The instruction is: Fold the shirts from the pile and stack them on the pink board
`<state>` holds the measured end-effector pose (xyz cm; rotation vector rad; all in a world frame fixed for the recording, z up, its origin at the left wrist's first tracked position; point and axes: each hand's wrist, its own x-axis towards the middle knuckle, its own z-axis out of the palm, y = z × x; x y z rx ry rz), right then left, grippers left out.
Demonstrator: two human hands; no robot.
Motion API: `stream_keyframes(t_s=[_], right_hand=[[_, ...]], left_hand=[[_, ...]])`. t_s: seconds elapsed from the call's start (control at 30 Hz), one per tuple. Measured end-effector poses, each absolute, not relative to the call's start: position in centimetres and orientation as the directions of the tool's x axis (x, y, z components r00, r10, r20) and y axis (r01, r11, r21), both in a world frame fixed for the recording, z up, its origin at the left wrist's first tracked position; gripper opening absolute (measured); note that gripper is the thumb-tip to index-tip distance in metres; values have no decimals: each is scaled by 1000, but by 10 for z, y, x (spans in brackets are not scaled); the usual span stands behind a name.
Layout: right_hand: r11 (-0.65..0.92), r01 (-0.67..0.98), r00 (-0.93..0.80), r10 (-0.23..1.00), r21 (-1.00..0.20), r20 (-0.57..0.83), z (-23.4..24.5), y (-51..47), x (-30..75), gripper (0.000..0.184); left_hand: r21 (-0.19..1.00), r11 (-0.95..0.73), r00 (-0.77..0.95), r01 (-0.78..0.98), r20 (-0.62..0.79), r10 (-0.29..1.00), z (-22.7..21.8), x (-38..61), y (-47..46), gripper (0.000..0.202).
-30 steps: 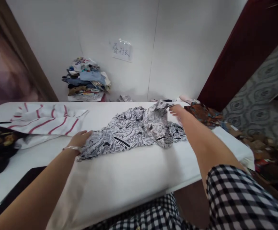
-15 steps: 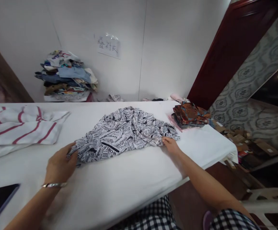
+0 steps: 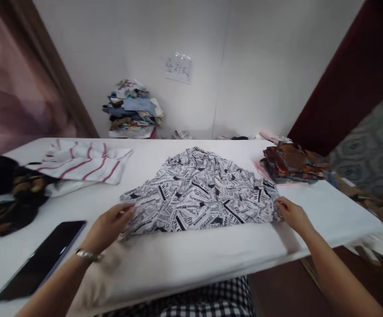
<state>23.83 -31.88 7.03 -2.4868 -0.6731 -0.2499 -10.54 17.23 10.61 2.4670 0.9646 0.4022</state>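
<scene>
A black-and-white newspaper-print garment (image 3: 200, 196) lies spread on the white table (image 3: 191, 255) in front of me. My left hand (image 3: 108, 226) grips its near left corner, fingers closed on the cloth. My right hand (image 3: 292, 214) pinches its near right corner. The fabric is stretched fairly flat between the two hands, with its far part bunched toward the wall.
A red-striped white cloth (image 3: 82, 163) and a dark patterned garment (image 3: 6, 193) lie at the left. A dark phone or tablet (image 3: 42, 259) rests near the front left. Folded brown-orange clothes (image 3: 290, 162) stack at the right. A heap of clothes (image 3: 134, 110) sits by the wall.
My right hand came back from the garment's far side to its near right corner. Both hands have drawn the garment out wider and flatter. The view has swung around.
</scene>
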Motion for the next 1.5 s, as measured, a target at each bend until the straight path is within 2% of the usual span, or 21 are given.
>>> stream_keyframes(t_s=[0.1,0.17,0.23,0.3,0.37,0.43,0.5,0.6,0.73,0.83,0.9,0.97,1.03,1.1,1.23,1.33,1.4,1.43,1.5], right_hand=[[-617,681,715,443,-395,541,85,-286,221,30],[-454,792,609,529,-409,591,96,-251,201,28],[-302,834,536,646,-463,544,101,-213,180,27],[-227,829,478,761,-511,438,98,-179,164,32],[-245,829,435,847,-502,305,88,-155,155,39],[-313,844,422,889,-436,178,72,-143,154,48],[-367,858,430,895,-361,113,56,-141,155,53],[-384,868,438,890,-313,123,41,-147,156,53],[-373,875,431,890,-310,146,37,-150,154,53],[-367,875,429,891,-316,150,38,-149,155,53],[-371,871,433,889,-321,148,38,-149,155,53],[-376,868,438,887,-325,144,39,-149,156,54],[-374,867,437,888,-329,142,39,-148,156,54],[-370,866,437,887,-336,148,40,-148,157,53],[-364,865,440,882,-346,169,40,-149,158,51],[-347,872,427,884,-346,190,37,-150,160,49],[-337,876,420,885,-345,202,35,-150,162,48],[-334,877,418,885,-345,207,34,-150,162,47],[-331,878,418,883,-347,214,32,-150,164,47]], left_hand=[[445,-586,625,678,72,778,117,-96,190,48],[359,-561,589,745,40,807,115,-83,199,51],[305,-551,577,777,6,817,107,-67,203,55],[294,-564,594,772,-19,804,100,-50,203,49],[298,-583,620,756,-41,784,100,-37,204,33],[303,-581,615,756,-24,788,108,-32,211,25],[300,-549,568,780,30,823,122,-36,225,30],[291,-492,498,821,59,865,134,-51,245,34],[298,-466,486,833,11,874,125,-66,246,42],[303,-448,445,841,84,892,119,-75,231,54],[293,-461,442,838,133,887,119,-83,217,51],[274,-490,487,828,84,870,120,-91,200,47],[275,-527,555,804,-29,831,119,-97,179,46],[307,-596,639,742,-57,767,113,-100,157,44],[377,-815,846,441,128,517,98,-104,116,24],[476,-834,912,279,140,385,93,-114,98,13],[559,-763,896,324,78,438,94,-124,94,9],[588,-715,867,378,46,496,95,-129,94,14],[608,-631,793,482,2,609,98,-136,94,37]])
